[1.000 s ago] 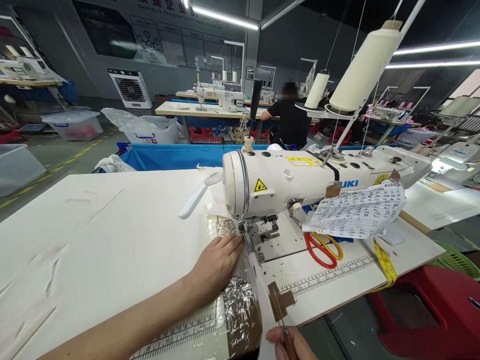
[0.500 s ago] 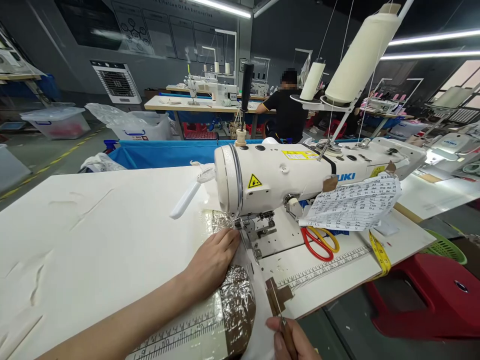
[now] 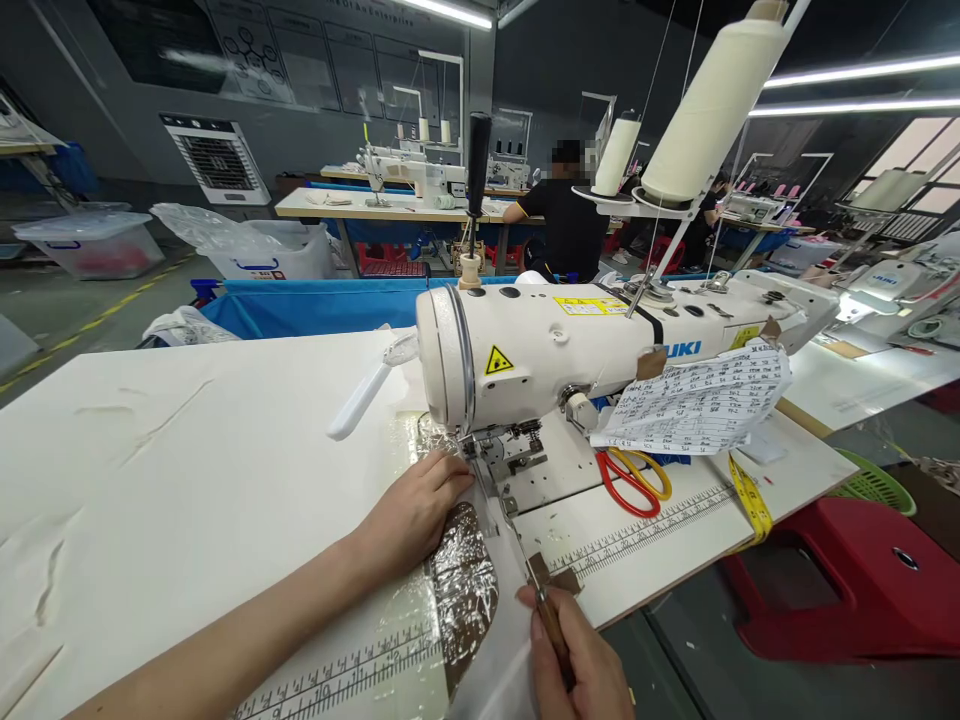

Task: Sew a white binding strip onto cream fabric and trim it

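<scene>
My left hand (image 3: 412,505) rests beside the sewing machine's presser foot, its bent fingers closed on a strip of white fabric (image 3: 506,585). The fingertips are partly hidden close under the machine head. The sheer white cloth runs from the foot toward me along a brown, clear-taped pad (image 3: 463,590). In my right hand (image 3: 581,655) is an awl (image 3: 553,628) with a wooden handle, gripped between thumb and fingers. Its thin metal shaft points up toward the foot and lies over the cloth's right edge. The white sewing machine (image 3: 510,345) stands just beyond both hands.
Red-and-yellow-handled scissors (image 3: 630,482) lie right of the foot, near a yellow tape measure (image 3: 750,500). A handwritten sheet (image 3: 697,400) hangs on the machine. Thread cones (image 3: 720,100) stand above. At right is a red stool (image 3: 847,580). A person (image 3: 574,215) sits beyond.
My right hand has moved up and forward with the awl, bringing its tip nearer the presser foot along the cloth. My left hand stays by the foot. The view has shifted slightly.
</scene>
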Available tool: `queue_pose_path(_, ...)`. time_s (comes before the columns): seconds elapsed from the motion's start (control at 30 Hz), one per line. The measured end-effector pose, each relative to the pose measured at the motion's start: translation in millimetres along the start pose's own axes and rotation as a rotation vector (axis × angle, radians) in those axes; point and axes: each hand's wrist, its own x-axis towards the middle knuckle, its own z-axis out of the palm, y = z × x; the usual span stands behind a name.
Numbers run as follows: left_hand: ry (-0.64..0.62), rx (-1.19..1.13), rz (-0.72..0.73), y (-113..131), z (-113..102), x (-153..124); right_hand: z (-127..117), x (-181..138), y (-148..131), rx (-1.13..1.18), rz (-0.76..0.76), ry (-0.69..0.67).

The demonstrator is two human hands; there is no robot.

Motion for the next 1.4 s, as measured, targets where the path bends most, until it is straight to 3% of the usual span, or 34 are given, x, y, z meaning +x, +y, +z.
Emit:
queue_pose_path(0.17, -0.012, 0.118, -0.060, 2, 1, 1, 3, 12, -5, -0.044, -0.074, -0.034)
queue_pose_path(0.3, 0.042, 0.043, -0.031, 1, -2, 2, 2, 23, -12, -0.028, -0.158, -0.081)
queue_pose_path(0.43, 0.059, -0.016, 0.011, -2, -2, 2, 5, 27, -13, -0.047, -0.138, -0.086)
queue_pose_path(0.63, 0.033, 0.082, -0.008, -6, 1, 2, 13, 37, -17, -0.077, -0.134, -0.116)
queue_pose_path(0.87, 0.052, -0.005, -0.020, 1, -3, 1, 10, 52, -24, -0.138, -0.147, -0.241)
queue_pose_path(1.27, -0.005, 0.139, -0.022, 1, 0, 3, 14, 62, -30, -0.213, -0.176, -0.226)
queue_pose_path(1.4, -0.005, 0.143, -0.013, -1, 0, 4, 19, 60, -27, -0.262, -0.255, -0.152)
